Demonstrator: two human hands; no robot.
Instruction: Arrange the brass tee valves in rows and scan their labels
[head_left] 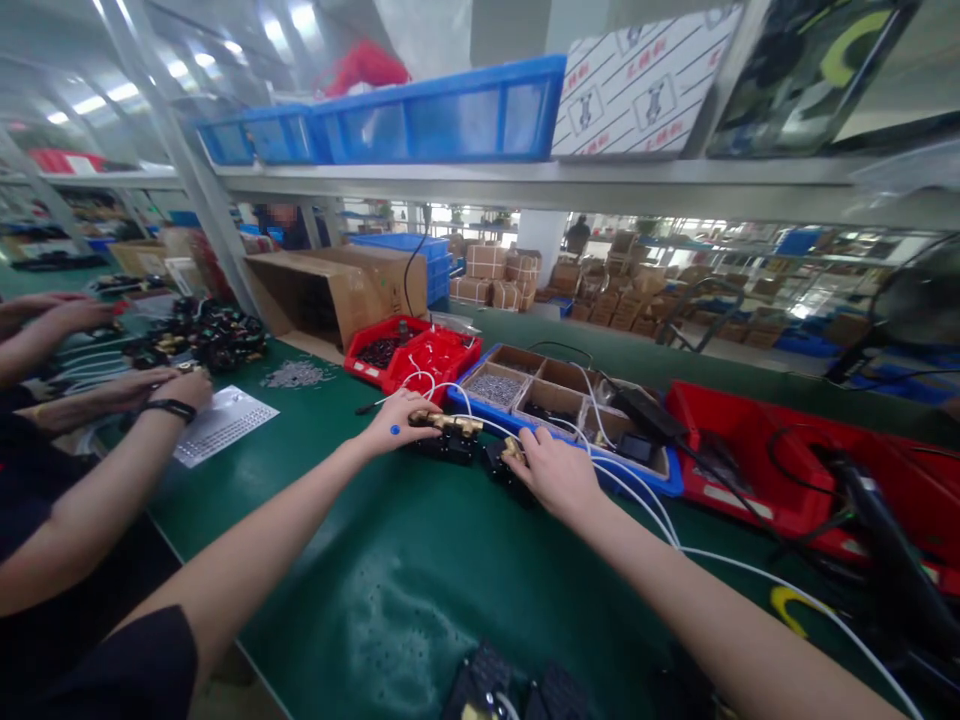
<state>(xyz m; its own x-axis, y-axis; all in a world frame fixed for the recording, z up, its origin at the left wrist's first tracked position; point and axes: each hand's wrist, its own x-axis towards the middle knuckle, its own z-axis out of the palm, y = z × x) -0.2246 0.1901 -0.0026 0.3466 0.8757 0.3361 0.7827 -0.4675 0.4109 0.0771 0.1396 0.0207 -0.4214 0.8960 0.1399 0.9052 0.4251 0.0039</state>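
Currently my left hand (405, 420) grips a brass-topped black unit (448, 445) under its fingers; my right hand (556, 468) pinches a brass fitting (513, 450) at its fingertips. Midway, I'd guess: neither released, black parts (487, 680) nearer me than both hands untouched.

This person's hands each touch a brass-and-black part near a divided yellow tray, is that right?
Not quite: the divided tray is blue, not yellow, as the head view shows. The left hand and right hand do each touch a brass-and-black part near it.
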